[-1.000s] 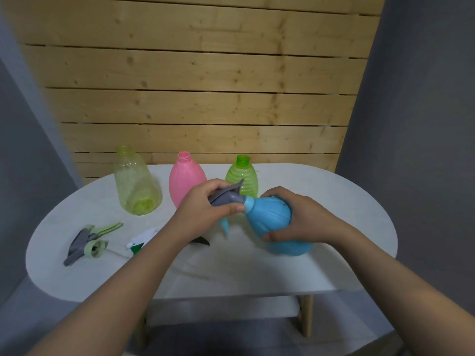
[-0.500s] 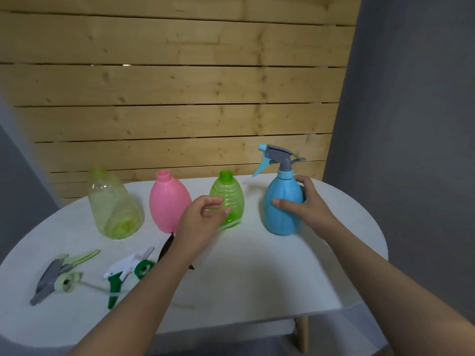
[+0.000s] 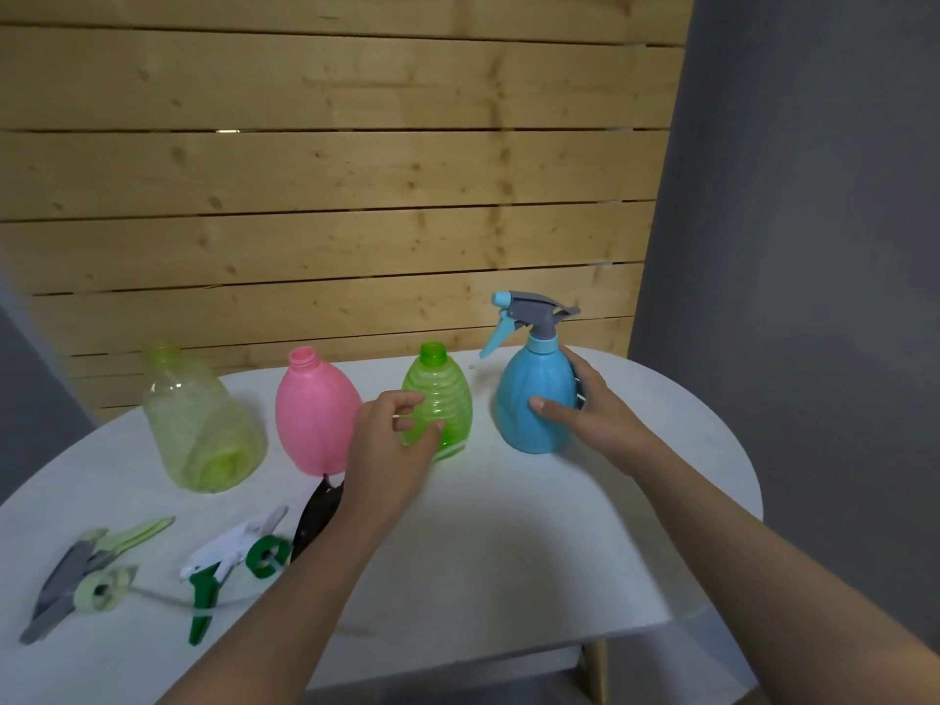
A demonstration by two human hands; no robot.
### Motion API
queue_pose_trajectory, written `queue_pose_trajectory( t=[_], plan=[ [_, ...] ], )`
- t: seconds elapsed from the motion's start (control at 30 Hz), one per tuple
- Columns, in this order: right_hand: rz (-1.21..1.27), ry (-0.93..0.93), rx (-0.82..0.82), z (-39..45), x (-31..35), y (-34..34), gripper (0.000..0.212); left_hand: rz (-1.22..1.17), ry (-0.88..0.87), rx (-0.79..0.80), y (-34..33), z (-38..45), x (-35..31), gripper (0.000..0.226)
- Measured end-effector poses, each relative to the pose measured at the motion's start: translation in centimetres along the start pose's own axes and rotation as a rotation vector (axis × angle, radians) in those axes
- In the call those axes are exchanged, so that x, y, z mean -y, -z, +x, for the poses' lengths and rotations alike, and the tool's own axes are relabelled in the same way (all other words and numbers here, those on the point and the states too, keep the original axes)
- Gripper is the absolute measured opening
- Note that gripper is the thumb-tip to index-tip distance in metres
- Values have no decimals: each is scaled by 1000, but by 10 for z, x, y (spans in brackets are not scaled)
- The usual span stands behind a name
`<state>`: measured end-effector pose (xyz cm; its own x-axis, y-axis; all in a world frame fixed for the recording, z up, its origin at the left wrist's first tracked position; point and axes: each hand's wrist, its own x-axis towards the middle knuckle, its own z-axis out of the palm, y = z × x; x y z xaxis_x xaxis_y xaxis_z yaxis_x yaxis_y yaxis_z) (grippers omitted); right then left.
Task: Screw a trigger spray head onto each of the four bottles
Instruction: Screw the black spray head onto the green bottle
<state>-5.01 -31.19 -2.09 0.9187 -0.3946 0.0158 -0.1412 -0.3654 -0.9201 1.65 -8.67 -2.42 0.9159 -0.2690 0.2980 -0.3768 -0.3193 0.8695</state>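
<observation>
Four bottles stand in a row on the white table (image 3: 534,552). From left they are a clear yellow-green bottle (image 3: 198,424), a pink bottle (image 3: 310,414), a ribbed green bottle (image 3: 445,389) and a blue bottle (image 3: 529,399). Only the blue one carries a grey-and-blue trigger head (image 3: 529,312); the other necks are bare. My right hand (image 3: 590,414) grips the blue bottle's right side, thumb on its front. My left hand (image 3: 391,445) is at the green bottle's lower left, fingers loosely curled against it and not closed round it.
Three loose trigger heads lie at the front left: a grey and pale-green head (image 3: 86,577), a white and green head (image 3: 229,557), and a black head (image 3: 318,516) partly under my left forearm. A wooden slat wall stands behind the table, with grey walls at both sides.
The blue bottle, tilted in both hands a second ago, now stands upright at the right end of the row. My left hand has let go of its trigger head and moved to the green bottle.
</observation>
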Motion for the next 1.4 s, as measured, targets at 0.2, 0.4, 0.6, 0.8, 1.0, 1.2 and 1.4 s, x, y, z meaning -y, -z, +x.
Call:
queue_pose_trajectory(
  t=[0.2, 0.4, 0.6, 0.8, 1.0, 1.2, 1.4],
  plan=[
    [-64, 32, -72, -6, 1, -2, 89, 67, -30, -105, -2, 2, -1, 46],
    [-134, 157, -335, -24, 12, -7, 64, 134, -24, -31, -12, 15, 2, 83],
    [-107, 206, -314, -39, 18, -10, 42, 62, 19, 63, -26, 26, 8, 90],
    [-23, 190, -222, -48, 23, -14, 27, -60, -153, -26, -24, 21, -5, 66],
    [19, 230, -81, -62, 39, -25, 37, -296, -82, 9, 3, -3, -28, 64],
    [27, 266, 191, -83, 56, -29, 51, -460, 95, 312, 41, -32, -31, 73],
    [177, 166, 463, -101, 58, -39, 63, -597, 144, 487, 53, -65, -27, 57]
  ],
)
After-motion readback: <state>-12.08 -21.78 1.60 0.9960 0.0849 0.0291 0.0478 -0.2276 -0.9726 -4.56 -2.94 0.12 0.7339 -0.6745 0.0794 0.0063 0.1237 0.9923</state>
